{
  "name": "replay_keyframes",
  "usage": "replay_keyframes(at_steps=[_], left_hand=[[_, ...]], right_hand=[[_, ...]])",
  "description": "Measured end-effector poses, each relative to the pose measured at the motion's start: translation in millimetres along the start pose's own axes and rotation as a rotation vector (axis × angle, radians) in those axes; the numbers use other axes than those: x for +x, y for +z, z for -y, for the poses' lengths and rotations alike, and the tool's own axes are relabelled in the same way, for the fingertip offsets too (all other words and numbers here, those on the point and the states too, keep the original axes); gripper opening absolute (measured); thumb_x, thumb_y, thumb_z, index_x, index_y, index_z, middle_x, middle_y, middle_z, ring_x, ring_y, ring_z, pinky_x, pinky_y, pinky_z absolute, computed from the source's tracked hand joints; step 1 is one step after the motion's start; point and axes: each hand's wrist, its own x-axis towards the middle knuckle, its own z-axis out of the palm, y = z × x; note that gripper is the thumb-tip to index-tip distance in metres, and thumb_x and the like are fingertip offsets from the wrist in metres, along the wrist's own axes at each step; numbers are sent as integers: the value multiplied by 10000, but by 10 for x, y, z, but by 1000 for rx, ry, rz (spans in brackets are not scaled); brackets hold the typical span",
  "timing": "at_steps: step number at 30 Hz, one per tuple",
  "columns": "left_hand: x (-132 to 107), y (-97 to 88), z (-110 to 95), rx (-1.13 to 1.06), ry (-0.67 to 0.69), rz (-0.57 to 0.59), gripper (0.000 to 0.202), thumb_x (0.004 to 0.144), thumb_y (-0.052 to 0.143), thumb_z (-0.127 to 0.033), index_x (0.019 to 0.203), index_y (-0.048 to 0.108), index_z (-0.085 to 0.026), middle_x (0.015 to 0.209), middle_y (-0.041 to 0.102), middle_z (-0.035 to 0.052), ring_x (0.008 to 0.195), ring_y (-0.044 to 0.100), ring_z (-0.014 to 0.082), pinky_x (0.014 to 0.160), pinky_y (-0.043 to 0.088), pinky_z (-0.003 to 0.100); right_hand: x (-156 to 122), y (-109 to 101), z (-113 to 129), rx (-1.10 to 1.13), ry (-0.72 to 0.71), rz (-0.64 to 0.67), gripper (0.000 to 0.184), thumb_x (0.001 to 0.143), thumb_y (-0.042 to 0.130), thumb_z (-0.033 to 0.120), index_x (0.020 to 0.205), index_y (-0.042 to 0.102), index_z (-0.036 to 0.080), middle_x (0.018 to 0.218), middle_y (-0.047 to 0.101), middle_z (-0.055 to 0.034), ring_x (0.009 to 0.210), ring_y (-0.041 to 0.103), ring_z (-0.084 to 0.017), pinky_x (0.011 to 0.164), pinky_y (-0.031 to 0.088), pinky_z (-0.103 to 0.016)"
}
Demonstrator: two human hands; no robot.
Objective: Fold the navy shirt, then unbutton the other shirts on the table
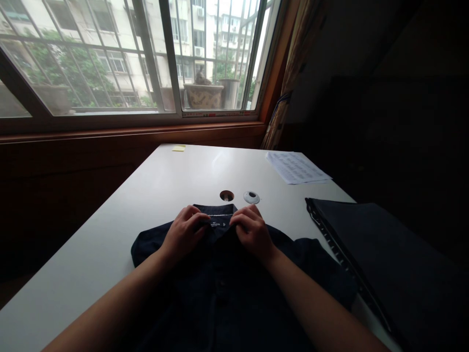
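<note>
A dark navy shirt (220, 293) lies spread on the white table, its collar (214, 209) pointing away from me and its sleeves out to both sides. My left hand (186, 231) pinches the left side of the collar, fingers curled over the cloth. On the opposite side, my right hand (252, 230) grips the collar edge the same way. Between the two hands shows the inner neck with a printed label (216, 224). The lower part of the shirt is very dark, and my forearms cover some of it.
The white table (91, 249) has a round cable hole (226, 195) with a grey ring cap (251, 197) beside it. Printed sheets (296, 167) lie at the back right, a yellow sticky note (179, 148) at the back left. A dark flat fabric item (384, 254) covers the right edge.
</note>
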Motion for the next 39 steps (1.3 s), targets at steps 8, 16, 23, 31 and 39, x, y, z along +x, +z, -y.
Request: replay_keyframes(at_steps=[8, 16, 23, 31, 39], left_hand=[[-33, -60, -92, 5, 81, 5, 237, 913, 534, -147, 1106, 631, -245, 1098, 553, 78, 995, 579, 220, 860, 540, 389], [-12, -122, -344, -191, 56, 342, 120, 911, 562, -272, 927, 647, -189, 827, 620, 46, 726, 580, 165, 654, 472, 278], [78, -76, -294, -421, -146, 451, 175, 878, 639, -327, 839, 689, -164, 815, 658, 31, 757, 612, 163, 691, 482, 257], [118, -162, -216, -592, -371, 600, 245, 860, 672, -385, 961, 725, -168, 917, 711, 40, 869, 656, 213, 762, 521, 289], [174, -290, -233, -623, -179, 692, 190, 897, 653, -373, 884, 691, -188, 1035, 609, 38, 919, 608, 184, 842, 513, 290]], right_hand=[[22, 39, -75, -21, 110, -37, 305, 896, 565, 62, 1087, 667, 276, 1024, 677, -43, 989, 590, -250, 902, 497, -438], [19, 58, -105, -17, 214, -130, 149, 905, 599, 128, 969, 664, 247, 933, 665, -36, 844, 627, -213, 782, 522, -363], [27, 74, -60, 40, 164, -143, 276, 862, 579, 58, 1043, 628, 261, 1037, 617, -49, 1015, 609, -236, 913, 529, -420], [-9, 116, -19, 99, 151, -188, 357, 821, 607, 66, 1092, 493, 268, 1169, 475, -86, 1075, 562, -241, 873, 582, -428], [-21, 71, 95, 114, 38, 0, 262, 825, 619, 82, 1002, 530, 253, 1187, 471, -89, 1184, 546, -267, 1027, 505, -488]])
